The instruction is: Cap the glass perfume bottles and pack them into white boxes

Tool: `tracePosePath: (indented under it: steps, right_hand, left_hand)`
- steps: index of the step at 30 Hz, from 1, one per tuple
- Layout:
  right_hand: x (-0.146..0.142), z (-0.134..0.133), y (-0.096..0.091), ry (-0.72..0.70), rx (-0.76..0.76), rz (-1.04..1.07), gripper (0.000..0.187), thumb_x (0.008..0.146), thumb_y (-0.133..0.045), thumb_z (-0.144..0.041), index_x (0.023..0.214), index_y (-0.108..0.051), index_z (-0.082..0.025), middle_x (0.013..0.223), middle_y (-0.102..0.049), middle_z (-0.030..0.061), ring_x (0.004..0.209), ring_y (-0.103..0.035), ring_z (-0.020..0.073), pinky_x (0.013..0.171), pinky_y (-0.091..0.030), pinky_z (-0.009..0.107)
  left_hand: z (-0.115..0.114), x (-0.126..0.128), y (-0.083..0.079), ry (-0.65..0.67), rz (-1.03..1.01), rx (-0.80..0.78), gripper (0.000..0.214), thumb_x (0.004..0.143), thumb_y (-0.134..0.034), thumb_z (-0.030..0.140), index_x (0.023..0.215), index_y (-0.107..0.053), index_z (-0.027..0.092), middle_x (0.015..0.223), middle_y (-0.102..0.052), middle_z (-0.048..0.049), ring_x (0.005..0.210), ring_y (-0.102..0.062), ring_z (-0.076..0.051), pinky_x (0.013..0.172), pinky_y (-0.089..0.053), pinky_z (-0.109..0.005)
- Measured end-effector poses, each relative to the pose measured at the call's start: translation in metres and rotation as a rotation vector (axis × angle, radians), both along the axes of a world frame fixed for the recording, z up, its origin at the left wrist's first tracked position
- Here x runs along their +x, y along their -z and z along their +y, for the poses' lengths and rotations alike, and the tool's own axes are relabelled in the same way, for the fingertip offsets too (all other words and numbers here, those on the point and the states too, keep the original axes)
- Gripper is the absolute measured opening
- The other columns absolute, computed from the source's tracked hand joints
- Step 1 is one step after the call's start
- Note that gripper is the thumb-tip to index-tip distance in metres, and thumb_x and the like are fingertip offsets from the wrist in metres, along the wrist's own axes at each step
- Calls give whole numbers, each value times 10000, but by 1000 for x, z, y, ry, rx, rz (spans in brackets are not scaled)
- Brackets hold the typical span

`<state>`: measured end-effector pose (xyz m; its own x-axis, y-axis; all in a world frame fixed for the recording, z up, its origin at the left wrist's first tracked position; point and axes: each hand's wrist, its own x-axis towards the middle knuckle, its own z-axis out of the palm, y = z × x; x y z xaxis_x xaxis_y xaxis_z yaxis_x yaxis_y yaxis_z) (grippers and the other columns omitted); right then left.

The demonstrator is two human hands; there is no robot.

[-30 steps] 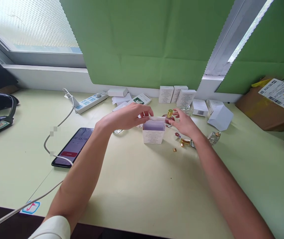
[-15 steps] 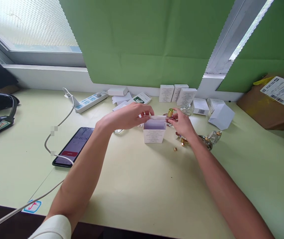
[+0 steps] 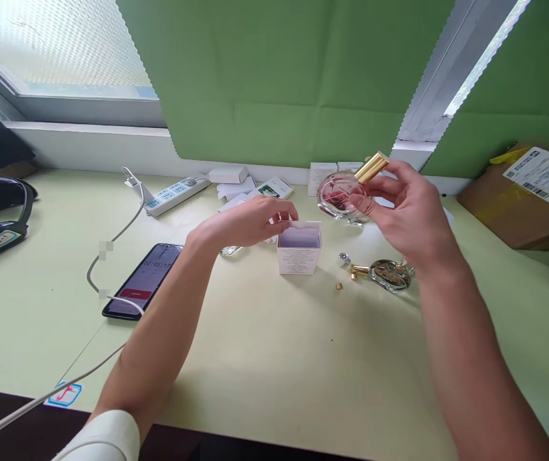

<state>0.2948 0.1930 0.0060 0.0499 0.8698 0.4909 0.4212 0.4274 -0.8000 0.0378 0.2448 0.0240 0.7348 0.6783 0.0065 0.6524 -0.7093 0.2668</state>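
A clear round perfume bottle (image 3: 339, 194) with pink inside and a gold cap is lifted above the table, tilted, and my right hand (image 3: 401, 211) is closed around its side and neck. My left hand (image 3: 264, 221) pinches the back top edge of a small white box (image 3: 298, 258), which stands upright with its top open and a pale lilac inside. Right of the box, another perfume bottle (image 3: 390, 275) with a gold neck lies on its side. Small gold pieces (image 3: 339, 287) and a silvery cap (image 3: 344, 258) lie close by.
White boxes (image 3: 321, 179) stand at the back, partly behind my right hand. Folded cartons lie near a power strip (image 3: 178, 195). A phone (image 3: 142, 282) with a cable across it is left of my forearm. Headphones (image 3: 0, 218) lie far left, a cardboard box (image 3: 519, 205) far right.
My right hand has lifted the perfume bottle from beside the white box, moving it up and tilting it. My left hand stays at the box's edge.
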Motion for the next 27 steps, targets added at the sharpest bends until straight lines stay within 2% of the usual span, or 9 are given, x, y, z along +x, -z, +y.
tracePosePath:
  steps: [3,9,16,19,27]
  right_hand:
    - [-14,-8,-4,-138,-4,4,337,833,-694,-346,1157,-636,-273,1111,-706,21,1079,-653,228,947,-547,427]
    - [-35,-5,7,-338,-74,7,273,817,-715,-354,1068,-686,-250,1090,-697,30,1101,-633,221,905,-575,391]
    - [-34,-3,11,-303,-60,-115,284,849,-680,-378,1110,-681,-266,1106,-697,23,1052,-646,216,977,-495,425]
    - [-33,-2,12,-256,-77,-183,253,843,-682,-396,1063,-681,-270,1075,-691,23,1045,-629,227,933,-489,414]
    - [-36,-3,14,-277,-103,-250,201,865,-650,-366,1037,-650,-262,1025,-691,24,1005,-613,215,778,-477,337]
  left_hand:
    - [0,-1,1,13,-12,7,261,952,-437,346,1116,-613,245,962,-677,-29,756,-582,-127,591,-378,-231]
    - [1,-3,2,7,-34,8,138,918,-463,301,885,-563,212,802,-629,-7,653,-513,-111,532,-326,-228]
    - [3,0,3,-8,-29,33,206,934,-432,328,820,-559,212,686,-571,11,569,-424,-102,509,-273,-242]
    - [4,0,4,-8,-38,26,237,946,-424,356,900,-611,218,746,-613,-4,607,-472,-105,532,-294,-239]
    - [7,-1,4,-15,-75,-27,255,934,-466,336,1099,-651,275,913,-692,0,692,-552,-105,552,-336,-223]
